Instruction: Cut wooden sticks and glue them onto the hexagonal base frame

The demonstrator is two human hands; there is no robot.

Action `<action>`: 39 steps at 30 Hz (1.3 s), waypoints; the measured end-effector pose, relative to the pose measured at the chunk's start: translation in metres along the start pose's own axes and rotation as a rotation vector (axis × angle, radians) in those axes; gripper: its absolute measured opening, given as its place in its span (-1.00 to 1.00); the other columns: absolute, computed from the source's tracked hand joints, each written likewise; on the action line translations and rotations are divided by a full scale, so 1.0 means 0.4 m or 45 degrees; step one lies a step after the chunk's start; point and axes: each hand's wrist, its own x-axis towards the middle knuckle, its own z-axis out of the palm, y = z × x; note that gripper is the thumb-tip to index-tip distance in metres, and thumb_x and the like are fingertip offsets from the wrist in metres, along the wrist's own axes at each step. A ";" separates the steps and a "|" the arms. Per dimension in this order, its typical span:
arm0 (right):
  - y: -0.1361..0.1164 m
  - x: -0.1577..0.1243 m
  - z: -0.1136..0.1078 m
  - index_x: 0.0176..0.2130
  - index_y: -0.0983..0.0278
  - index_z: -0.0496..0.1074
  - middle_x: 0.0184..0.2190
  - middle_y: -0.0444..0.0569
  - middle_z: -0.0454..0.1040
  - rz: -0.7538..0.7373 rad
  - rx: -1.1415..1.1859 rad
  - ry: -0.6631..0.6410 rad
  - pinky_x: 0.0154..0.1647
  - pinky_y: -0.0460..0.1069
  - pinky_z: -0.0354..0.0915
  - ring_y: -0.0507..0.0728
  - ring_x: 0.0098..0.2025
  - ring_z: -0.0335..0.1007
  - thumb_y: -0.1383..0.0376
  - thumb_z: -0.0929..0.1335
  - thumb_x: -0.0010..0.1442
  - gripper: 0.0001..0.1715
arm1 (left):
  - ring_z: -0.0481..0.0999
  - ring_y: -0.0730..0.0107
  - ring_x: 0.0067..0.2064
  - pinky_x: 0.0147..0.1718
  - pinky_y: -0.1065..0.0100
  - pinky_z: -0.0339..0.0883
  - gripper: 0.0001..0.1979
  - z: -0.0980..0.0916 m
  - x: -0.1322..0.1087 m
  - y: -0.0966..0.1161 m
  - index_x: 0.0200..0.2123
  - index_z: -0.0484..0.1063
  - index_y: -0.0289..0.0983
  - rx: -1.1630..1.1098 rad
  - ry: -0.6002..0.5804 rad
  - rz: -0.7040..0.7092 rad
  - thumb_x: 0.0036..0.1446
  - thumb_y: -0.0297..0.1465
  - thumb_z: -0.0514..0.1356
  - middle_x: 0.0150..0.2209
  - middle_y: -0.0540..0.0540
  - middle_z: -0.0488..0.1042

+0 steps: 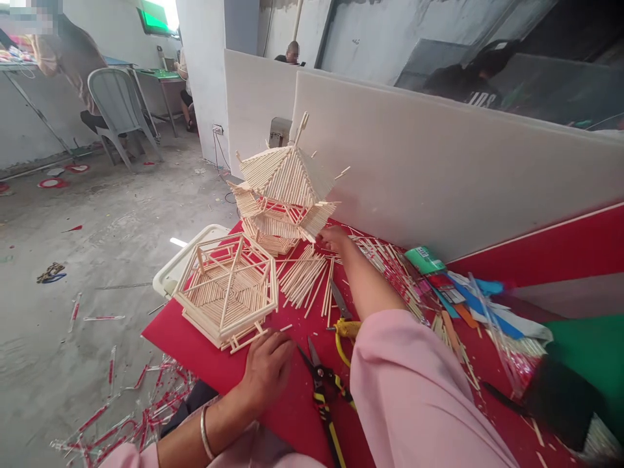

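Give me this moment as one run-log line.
left hand: beside frame | right hand: at pagoda, contact unclear | nearby: sticks, cutters on red surface

Well beyond the hands (268, 365), to their left, a person (75, 55) is near a grey plastic chair (116, 97). Clear-and-red strips (144, 416) litter the floor (117, 253) leftward; a pale panel (414, 162) rises beyond the right one.

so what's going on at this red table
A person's right hand is stretched out to the lower right edge of a roofed stick model; whether it grips anything is unclear. The left hand, loosely curled, is by the near edge of an open six-sided stick frame. Loose sticks lie to the right of the frame, and open shears lie between the arms on the red table.
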 end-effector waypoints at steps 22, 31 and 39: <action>-0.209 -0.583 0.056 -0.44 0.28 0.45 -0.53 -0.14 0.53 -0.073 0.929 -0.519 -0.72 -0.19 0.03 -0.07 -0.61 0.30 0.12 0.50 -0.13 -0.68 | 0.24 0.63 -0.65 -0.67 0.51 0.07 -0.82 -0.462 0.360 0.029 -0.46 0.56 -0.31 -0.398 -0.906 -0.485 0.01 -0.29 0.31 -0.68 0.09 0.34; -0.110 -0.628 0.110 -0.20 0.25 0.54 -0.37 -0.05 0.59 -0.180 0.672 -0.107 -0.53 -0.10 0.24 0.01 -0.50 0.36 -0.04 0.39 0.11 -0.56 | 0.24 0.62 -0.71 -0.70 0.52 0.09 -0.78 -0.446 0.382 0.007 -0.67 0.43 -0.31 -0.230 -1.063 -0.592 -0.01 -0.44 0.24 -0.72 0.06 0.38; 0.000 -0.699 0.115 -0.16 0.23 0.54 -0.41 -0.08 0.57 -0.062 0.641 -0.034 -0.48 -0.08 0.28 0.03 -0.48 0.38 -0.01 0.42 0.11 -0.57 | 0.29 0.58 -0.69 -0.67 0.52 0.10 -0.92 -0.418 0.388 -0.023 -0.55 0.51 -0.30 -0.193 -1.196 -0.547 -0.04 -0.48 0.27 -0.72 0.07 0.41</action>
